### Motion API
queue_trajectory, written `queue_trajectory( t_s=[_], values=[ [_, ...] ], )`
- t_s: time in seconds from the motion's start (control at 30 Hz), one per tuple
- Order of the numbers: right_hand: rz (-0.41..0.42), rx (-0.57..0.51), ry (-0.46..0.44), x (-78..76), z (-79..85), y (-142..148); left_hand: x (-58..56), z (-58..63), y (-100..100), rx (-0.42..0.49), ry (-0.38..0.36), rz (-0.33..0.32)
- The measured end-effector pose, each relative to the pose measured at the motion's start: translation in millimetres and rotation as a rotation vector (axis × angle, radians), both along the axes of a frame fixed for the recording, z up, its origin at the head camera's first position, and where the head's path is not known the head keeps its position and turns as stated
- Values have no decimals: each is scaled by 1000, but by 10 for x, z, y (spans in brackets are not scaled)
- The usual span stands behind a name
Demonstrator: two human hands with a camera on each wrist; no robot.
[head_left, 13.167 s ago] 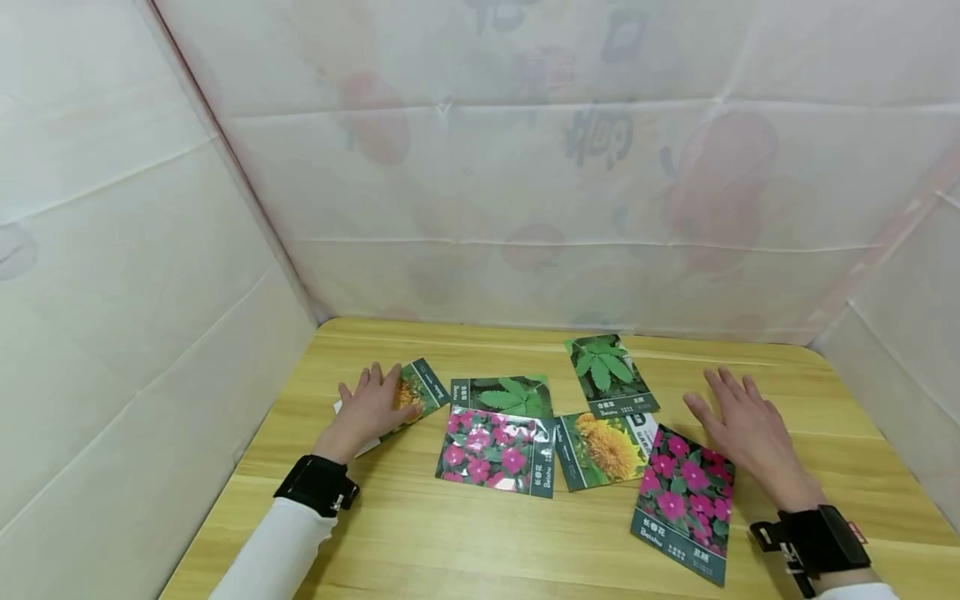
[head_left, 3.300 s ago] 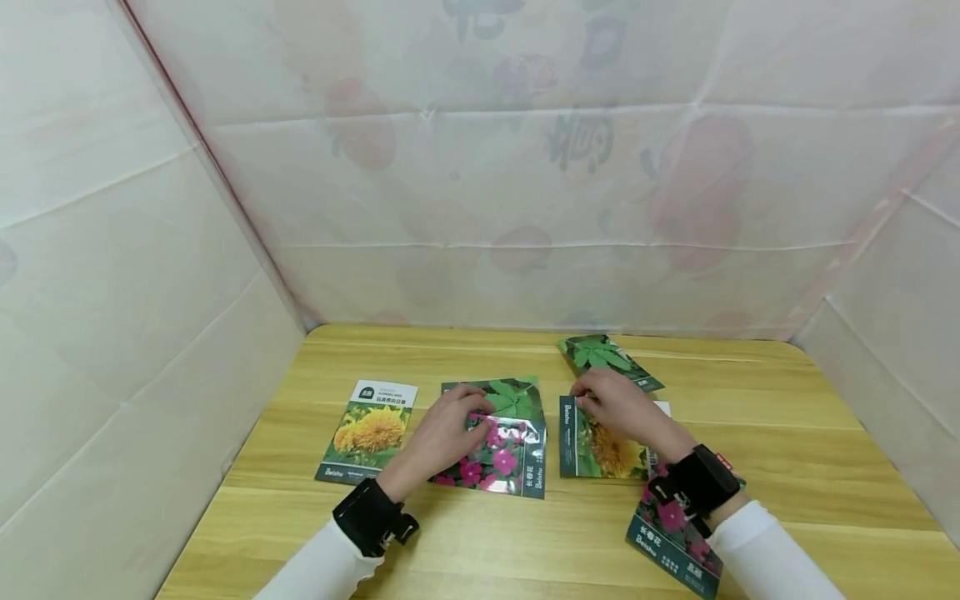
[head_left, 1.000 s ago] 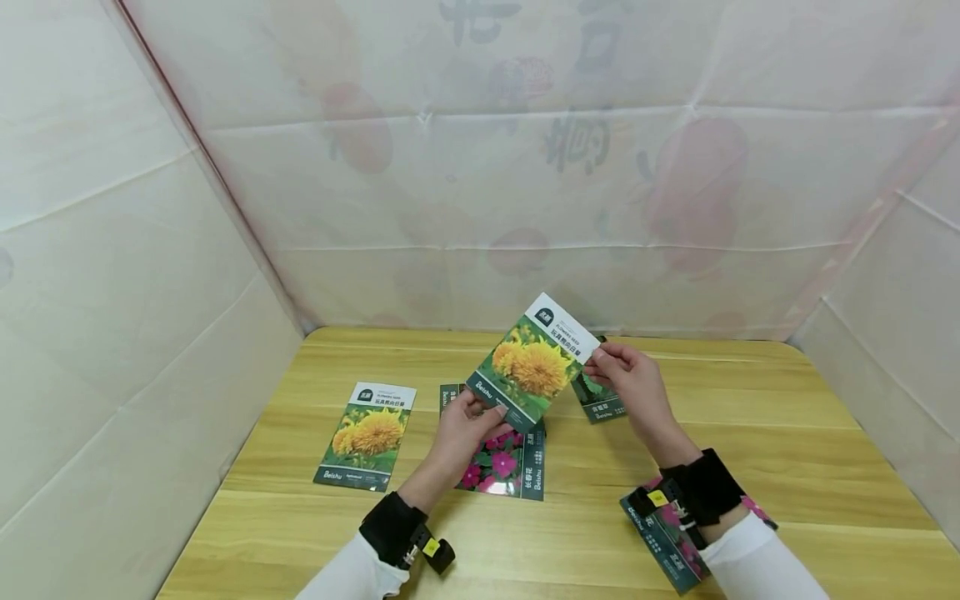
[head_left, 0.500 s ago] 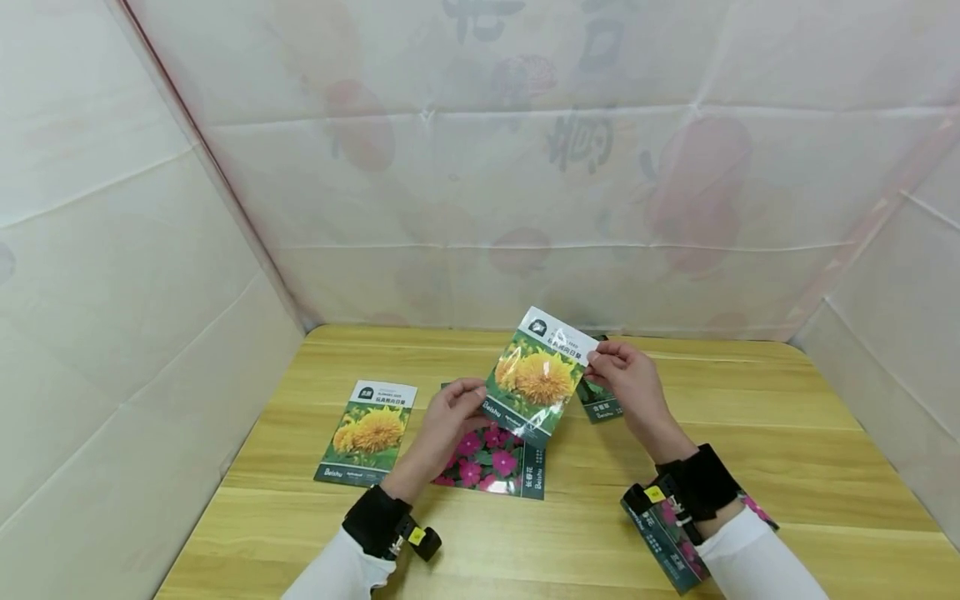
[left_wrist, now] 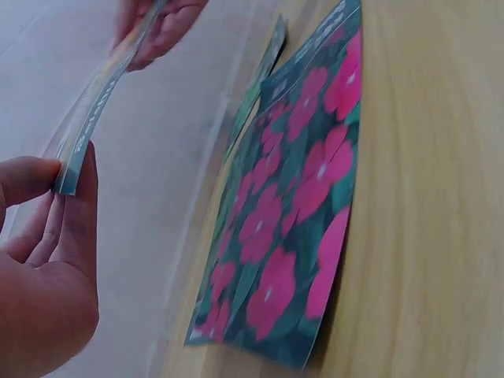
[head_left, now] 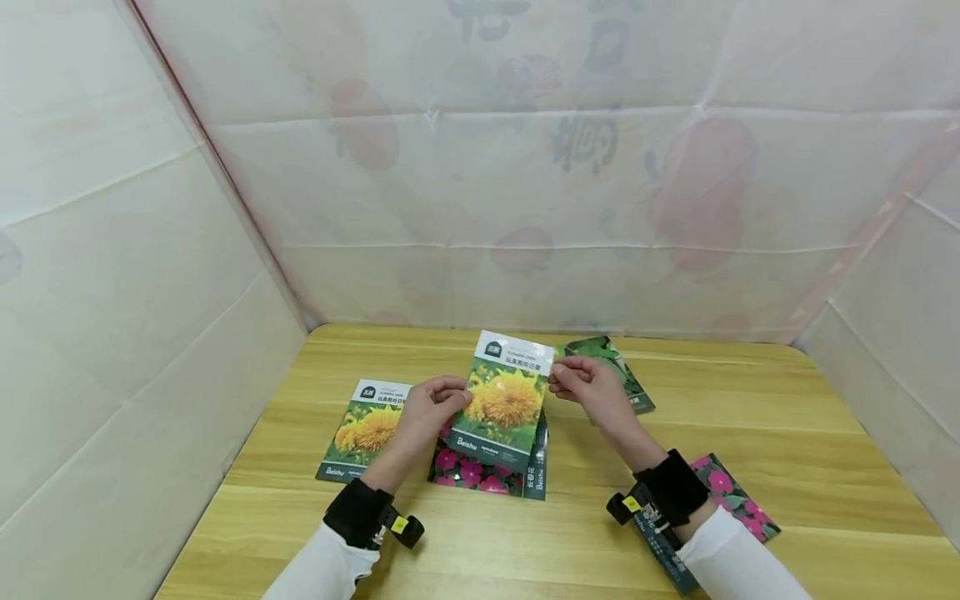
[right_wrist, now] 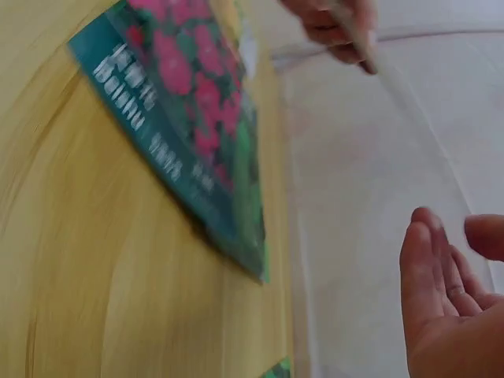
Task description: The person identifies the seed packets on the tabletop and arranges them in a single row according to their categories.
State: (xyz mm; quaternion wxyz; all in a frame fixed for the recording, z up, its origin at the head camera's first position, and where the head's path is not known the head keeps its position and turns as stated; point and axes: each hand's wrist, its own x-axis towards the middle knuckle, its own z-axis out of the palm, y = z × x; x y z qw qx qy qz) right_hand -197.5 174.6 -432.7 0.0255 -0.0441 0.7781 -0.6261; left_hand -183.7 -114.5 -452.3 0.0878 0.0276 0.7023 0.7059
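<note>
My left hand [head_left: 431,412] pinches the left edge of a yellow-flower seed packet [head_left: 502,396], held tilted up above the table. My right hand [head_left: 600,396] is at that packet's right edge, near its white top; in the right wrist view its thumb stands apart from the fingers [right_wrist: 429,252]. Below the held packet lies a pink-flower packet [left_wrist: 291,213], partly covering a green-leaf packet [left_wrist: 258,87]. Another yellow-flower packet [head_left: 363,429] lies at the left, partly hidden by my left hand.
A green-leaf packet [head_left: 637,392] lies at the back, behind my right hand. Under my right wrist is a second pink-flower packet [head_left: 738,500]. White printed cloth walls [head_left: 480,208] stand around the back and sides of the wooden table [head_left: 825,467].
Since half a second ago, both hands have moved left with the raised packet, which now stands straighter over the pink one. My right thumb has come apart from its fingers.
</note>
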Motion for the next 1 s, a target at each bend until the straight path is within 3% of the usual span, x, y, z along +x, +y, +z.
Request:
queue_trajectory(
  t_s=[0.07,0.2,0.3,0.43,0.57,0.77,1.0],
  values=[
    [23,201,98,17,-32,-51,-1,19,-72,-4,5,45],
    [105,706,283,85,-78,-202,-7,52,-230,-5,11,119],
    [256,919,331,133,-91,-336,-13,58,-307,4,2,155],
    [470,1042,333,184,-124,-462,-7,61,-332,34,-8,194],
    [583,1100,311,230,-203,-514,1,58,-341,31,-9,202],
    [592,1104,258,296,-256,-429,-7,29,-369,19,1,201],
    [558,1095,170,389,-211,-151,7,-13,-422,-23,8,182]
  ],
)
